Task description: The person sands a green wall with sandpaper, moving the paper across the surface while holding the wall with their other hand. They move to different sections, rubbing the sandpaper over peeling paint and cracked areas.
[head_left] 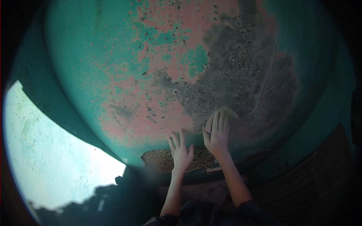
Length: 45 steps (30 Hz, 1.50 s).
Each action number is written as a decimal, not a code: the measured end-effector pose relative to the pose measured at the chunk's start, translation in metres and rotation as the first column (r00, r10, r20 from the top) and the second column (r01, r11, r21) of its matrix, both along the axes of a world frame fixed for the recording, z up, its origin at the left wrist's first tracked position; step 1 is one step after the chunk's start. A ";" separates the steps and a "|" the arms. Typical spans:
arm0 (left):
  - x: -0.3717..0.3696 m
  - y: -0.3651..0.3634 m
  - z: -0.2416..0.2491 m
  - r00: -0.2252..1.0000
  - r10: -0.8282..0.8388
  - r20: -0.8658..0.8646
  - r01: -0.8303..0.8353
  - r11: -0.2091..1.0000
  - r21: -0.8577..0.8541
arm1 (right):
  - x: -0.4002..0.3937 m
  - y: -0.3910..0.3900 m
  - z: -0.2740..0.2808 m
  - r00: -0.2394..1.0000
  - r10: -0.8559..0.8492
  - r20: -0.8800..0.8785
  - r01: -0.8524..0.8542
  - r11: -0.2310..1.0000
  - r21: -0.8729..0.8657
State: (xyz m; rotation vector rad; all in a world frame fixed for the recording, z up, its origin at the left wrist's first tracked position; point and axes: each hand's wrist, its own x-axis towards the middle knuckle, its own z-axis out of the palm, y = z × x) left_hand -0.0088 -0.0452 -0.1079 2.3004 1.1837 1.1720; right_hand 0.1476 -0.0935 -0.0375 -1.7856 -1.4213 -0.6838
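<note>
My right hand lies with its fingers stretched over a pale piece of sandpaper, pressing it to the worn wall surface. The sandpaper's curved edge sticks out past the fingertips. Left of it, my left hand has its fingers spread, the tips at or against the lower edge of the pink area; nothing shows in it. Green paint surrounds the pink and dark grey patches. Whatever is under the right palm is hidden.
Below my hands is a broken-out hollow with rough brown material inside. Bright light falls on a pale surface at the left. A long crack runs down the right side. The lower right is dark.
</note>
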 end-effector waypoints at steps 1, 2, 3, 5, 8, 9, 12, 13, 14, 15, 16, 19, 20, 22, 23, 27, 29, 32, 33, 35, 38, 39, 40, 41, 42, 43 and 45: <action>0.000 -0.001 0.000 1.000 -0.005 0.000 0.005 1.000 0.004 | 0.003 0.003 -0.008 1.000 -0.005 0.000 0.005 1.000 0.004; 0.000 -0.001 0.001 1.000 -0.005 0.004 0.005 1.000 -0.014 | 0.002 0.003 -0.001 1.000 0.009 -0.008 -0.008 0.999 0.034; 0.000 -0.002 0.002 1.000 -0.004 0.008 0.004 0.999 -0.033 | 0.001 0.003 0.005 1.000 0.024 -0.016 -0.023 0.998 0.062; -0.001 0.000 -0.001 1.000 -0.004 -0.002 0.004 1.000 -0.019 | 0.017 0.005 0.041 0.998 0.054 0.016 -0.055 0.994 0.099; 0.001 0.001 -0.001 1.000 -0.003 -0.003 0.003 1.000 -0.010 | 0.022 0.006 0.082 0.995 0.086 0.048 -0.092 0.982 0.165; 0.001 0.000 -0.001 1.000 -0.005 0.003 0.005 1.000 -0.022 | 0.021 0.005 0.085 0.995 0.086 0.044 -0.093 0.977 0.191; 0.003 0.000 -0.002 1.000 -0.004 0.023 0.004 1.000 -0.008 | 0.025 0.011 0.020 0.995 0.100 0.030 -0.102 0.991 0.081; 0.002 0.000 -0.002 1.000 -0.009 0.018 0.009 1.000 -0.007 | 0.024 0.011 0.005 0.995 0.095 0.025 -0.097 0.992 0.082; 0.002 -0.001 -0.002 1.000 -0.013 0.023 0.014 1.000 -0.016 | 0.020 0.008 0.001 0.996 0.092 0.020 -0.093 0.993 0.077; 0.003 -0.001 -0.001 0.999 -0.016 0.033 0.017 1.000 -0.023 | 0.019 0.007 0.000 0.996 0.090 0.019 -0.091 0.993 0.072; 0.004 -0.001 0.000 0.999 -0.019 0.032 0.020 1.000 -0.023 | 0.023 0.010 0.002 0.998 0.063 0.012 -0.064 0.992 0.106; 0.006 -0.004 0.000 0.999 -0.033 0.037 0.035 0.999 -0.040 | 0.035 0.005 0.071 0.998 0.026 0.051 -0.036 0.978 0.205; 0.007 -0.004 0.000 0.998 -0.038 0.052 0.040 0.998 -0.043 | 0.043 0.007 0.079 0.999 0.021 0.048 -0.030 0.978 0.205; 0.009 -0.005 0.001 0.997 -0.045 0.066 0.048 0.998 -0.043 | 0.053 0.008 0.088 0.995 0.102 0.011 -0.099 0.933 0.346; 0.010 -0.006 0.001 0.997 -0.032 0.066 0.034 0.999 -0.033 | 0.053 0.006 0.081 0.995 0.097 0.011 -0.095 0.932 0.350; 0.021 -0.008 0.001 0.989 -0.037 0.142 0.037 0.999 0.002 | 0.053 0.005 -0.004 0.999 -0.042 0.005 0.041 0.996 0.078; 0.026 -0.014 0.007 0.988 -0.053 0.148 0.055 0.998 -0.009 | 0.052 -0.001 -0.013 0.990 -0.123 0.062 0.124 0.992 -0.013; 0.040 -0.028 0.026 0.971 -0.130 0.199 0.140 0.989 -0.040 | 0.065 -0.009 0.039 0.997 -0.077 0.020 0.074 0.987 0.140; 0.046 -0.032 0.036 0.951 -0.187 0.247 0.206 0.977 -0.054 | 0.069 -0.011 0.058 0.998 -0.063 0.016 0.058 0.974 0.220; 0.056 -0.040 0.058 0.936 -0.248 0.251 0.264 0.964 -0.031 | 0.077 -0.018 0.068 0.999 -0.051 0.004 0.049 0.979 0.199; 0.072 -0.049 0.087 0.933 -0.287 0.218 0.300 0.954 -0.025 | 0.084 -0.021 0.055 0.998 -0.061 0.020 0.058 0.988 0.141; 0.076 -0.050 0.094 0.949 -0.259 0.177 0.270 0.962 -0.041 | 0.087 -0.019 0.035 0.994 -0.094 0.052 0.090 0.993 0.076; 0.079 -0.050 0.102 0.950 -0.257 0.176 0.268 0.963 -0.039 | 0.091 -0.017 0.016 0.989 -0.123 0.086 0.123 0.992 0.012; 0.082 -0.049 0.110 0.965 -0.241 0.107 0.235 0.970 0.066 | 0.094 -0.016 0.008 0.981 -0.149 0.122 0.156 0.986 -0.050; 0.086 -0.047 0.118 0.976 -0.215 0.041 0.206 0.963 0.173 | 0.098 -0.017 0.015 0.975 -0.159 0.156 0.164 0.986 -0.022; 0.091 -0.045 0.125 0.976 -0.213 0.040 0.203 0.964 0.173 | 0.099 -0.021 0.035 0.975 -0.156 0.155 0.162 0.987 -0.022; 0.100 -0.042 0.138 0.991 -0.130 0.027 0.120 0.965 0.232 | 0.100 -0.031 0.087 0.989 -0.086 0.121 0.081 0.996 0.046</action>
